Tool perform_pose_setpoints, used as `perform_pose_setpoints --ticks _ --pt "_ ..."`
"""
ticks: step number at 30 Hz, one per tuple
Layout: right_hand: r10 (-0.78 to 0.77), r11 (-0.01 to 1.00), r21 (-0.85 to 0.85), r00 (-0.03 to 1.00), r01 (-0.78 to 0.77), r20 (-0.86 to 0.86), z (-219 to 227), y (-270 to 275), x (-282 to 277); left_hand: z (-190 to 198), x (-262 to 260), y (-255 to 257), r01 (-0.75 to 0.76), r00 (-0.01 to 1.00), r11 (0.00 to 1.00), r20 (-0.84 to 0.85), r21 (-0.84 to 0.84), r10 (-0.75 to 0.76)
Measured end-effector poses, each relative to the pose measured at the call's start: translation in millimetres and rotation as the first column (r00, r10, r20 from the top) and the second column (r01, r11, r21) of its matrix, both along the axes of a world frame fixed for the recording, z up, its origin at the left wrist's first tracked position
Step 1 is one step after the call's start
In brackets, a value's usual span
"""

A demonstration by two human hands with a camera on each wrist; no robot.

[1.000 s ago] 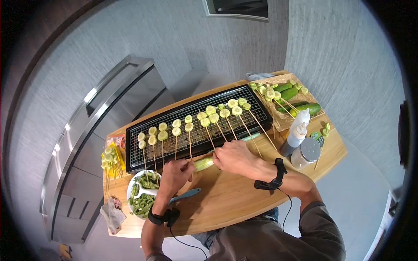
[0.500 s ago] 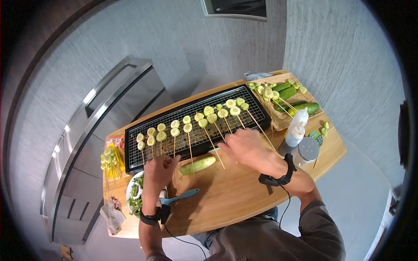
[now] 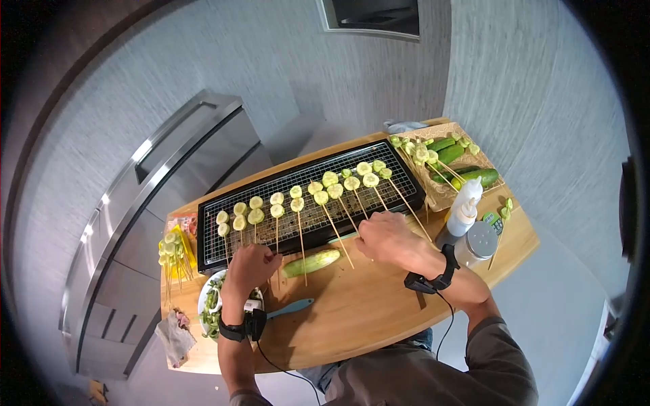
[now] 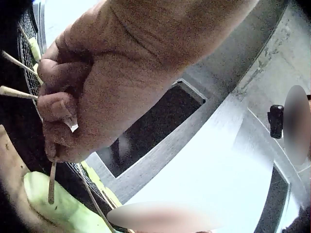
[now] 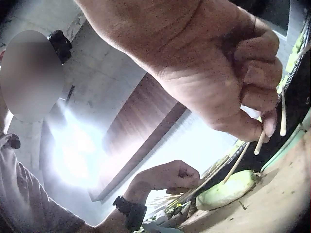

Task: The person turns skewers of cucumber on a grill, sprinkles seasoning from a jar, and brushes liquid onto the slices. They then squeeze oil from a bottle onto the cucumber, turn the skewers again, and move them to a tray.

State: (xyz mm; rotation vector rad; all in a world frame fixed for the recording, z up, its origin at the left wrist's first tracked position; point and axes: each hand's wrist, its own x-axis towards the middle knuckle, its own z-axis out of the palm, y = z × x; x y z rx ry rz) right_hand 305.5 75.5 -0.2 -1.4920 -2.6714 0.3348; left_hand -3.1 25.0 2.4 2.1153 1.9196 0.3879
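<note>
My left hand [image 3: 252, 269] is at the front left edge of a black grill [image 3: 433, 197]. It pinches a wooden skewer [image 4: 52, 183], whose blunt end sticks out below the fingers in the left wrist view. Farther right along the same edge, my right hand [image 3: 395, 240] has its fingers curled, thumb and fingertip around the end of another skewer [image 5: 260, 142]. Pairs of round cucumber slices [image 3: 335, 191] on skewers lie in a row across the wire mesh, sticks pointing toward me. Between the hands, a peeled cucumber [image 3: 321, 261] lies on the table under some stick ends.
A bowl [image 3: 203, 298] of green peelings and a blue brush [image 3: 291, 308] sit near my left forearm. Squeeze bottles [image 3: 464, 206] and a shaker [image 3: 478, 241] stand at right, before a tray [image 3: 441, 197] of cucumbers. More skewers lean on a yellow packet [image 3: 191, 256].
My hands have moved apart, the left one leftward and the right one rightward along the grill's front edge. More of the peeled cucumber shows between them.
</note>
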Motion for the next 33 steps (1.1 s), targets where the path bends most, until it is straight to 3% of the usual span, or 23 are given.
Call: perform_pose_setpoints --ticks 5,6,8,10,12,14,17,20,27,33 --pt "0.052 0.994 0.093 0.998 -0.049 -0.032 -1 2 -1 -4 -1 5 0.027 0.999 1.000 -0.018 -0.003 -0.027" --pt "0.051 0.995 0.091 0.998 -0.049 -0.027 0 0 0 -3 -1 3 0.034 0.999 0.999 0.038 0.027 -0.035" --pt "0.054 0.985 0.172 0.982 -0.023 -0.179 6 -4 0 3 1 -1 0.036 0.995 0.998 0.095 0.057 -0.041" --pt "0.043 0.981 0.193 0.981 -0.005 -0.191 14 -7 -2 15 3 -4 -0.005 0.954 0.999 0.301 -0.036 0.016" --pt "0.028 0.976 0.216 0.978 0.017 -0.205 21 -10 -3 26 2 -7 -0.023 0.950 0.996 0.307 -0.092 0.050" --pt "0.029 0.978 0.207 0.967 0.024 -0.251 27 -12 -2 33 2 -10 -0.060 0.894 0.980 0.427 -0.188 0.137" --pt "0.044 0.972 0.235 0.963 0.020 -0.266 26 -12 -1 32 -7 -8 0.005 0.854 0.977 0.509 -0.213 0.107" --pt "0.067 0.972 0.233 0.972 -0.013 -0.224 22 -10 0 24 -14 -4 0.067 0.832 0.975 0.551 -0.211 0.062" --pt "0.077 0.984 0.177 0.968 -0.035 -0.239 14 -9 -1 19 -17 0 0.061 0.850 0.953 0.516 -0.297 0.106" --pt "0.098 0.991 0.098 0.991 -0.088 -0.093 8 -6 0 6 -17 6 0.080 0.867 0.932 0.486 -0.354 0.110"
